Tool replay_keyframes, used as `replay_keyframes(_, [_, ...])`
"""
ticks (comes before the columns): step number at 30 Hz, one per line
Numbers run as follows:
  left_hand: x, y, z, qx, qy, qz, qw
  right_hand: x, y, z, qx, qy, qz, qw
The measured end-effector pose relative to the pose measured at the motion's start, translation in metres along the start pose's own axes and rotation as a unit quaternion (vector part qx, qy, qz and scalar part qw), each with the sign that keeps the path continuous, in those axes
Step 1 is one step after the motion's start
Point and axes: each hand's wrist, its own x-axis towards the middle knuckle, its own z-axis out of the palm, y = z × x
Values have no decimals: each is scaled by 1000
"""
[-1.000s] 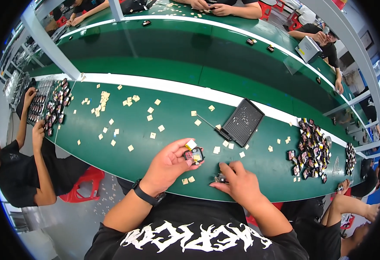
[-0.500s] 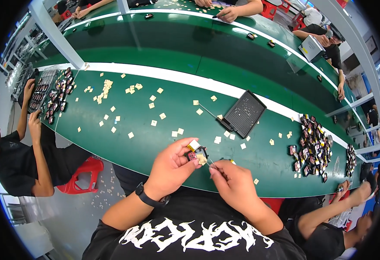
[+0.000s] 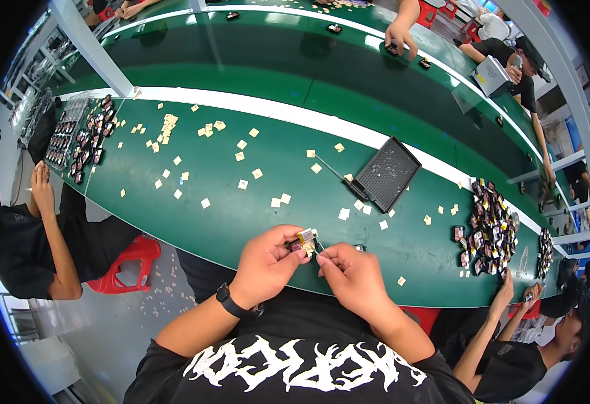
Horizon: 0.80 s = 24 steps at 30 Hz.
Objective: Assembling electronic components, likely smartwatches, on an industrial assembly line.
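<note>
My left hand (image 3: pixel 268 261) is closed around a small black electronic module (image 3: pixel 298 247), held just over the near edge of the green table. A silvery battery pouch (image 3: pixel 306 235) with a yellow edge sticks up from the module, and a cream-coloured piece lies against it under my thumb. My right hand (image 3: pixel 357 271) pinches a thin metal tool (image 3: pixel 319 248), its tip at the module's right side. The tool's exact kind is too small to make out. Behind my right fingers a small dark item (image 3: pixel 360 248) lies on the table, partly hidden.
A black perforated tray (image 3: pixel 390 176) holds small bits; a thin rod (image 3: pixel 329 166) extends from its corner. Cream paper squares (image 3: pixel 209 128) are scattered over the table. Black modules are heaped at right (image 3: pixel 490 229) and left (image 3: pixel 93 138). Co-workers sit at both sides; one reaches across the far belt (image 3: pixel 401 37).
The battery pouch has tilted, and my right hand has moved left, bringing the tool against the module. Across the table, a co-worker's hand has reached right to a module on the belt.
</note>
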Motion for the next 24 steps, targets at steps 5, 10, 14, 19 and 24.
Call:
replay_keyframes(5, [0,-7,-9,-104,-7,-52,993,0,8,-2,22,-47,40,998])
replay_keyframes(10, [3,-1,-14,-90,-32,-80,992,-2,11,-4,-1,-33,4,999])
replay_keyframes(14, [1,-1,-14,-95,-31,-97,990,2,14,1,-40,-32,-57,997])
replay_keyframes(19, [-1,3,-4,-1,2,-71,997,1,12,6,-57,-9,-62,996])
replay_keyframes(24, [2,9,-8,-19,-3,-111,994,1,12,5,-40,-6,-83,996])
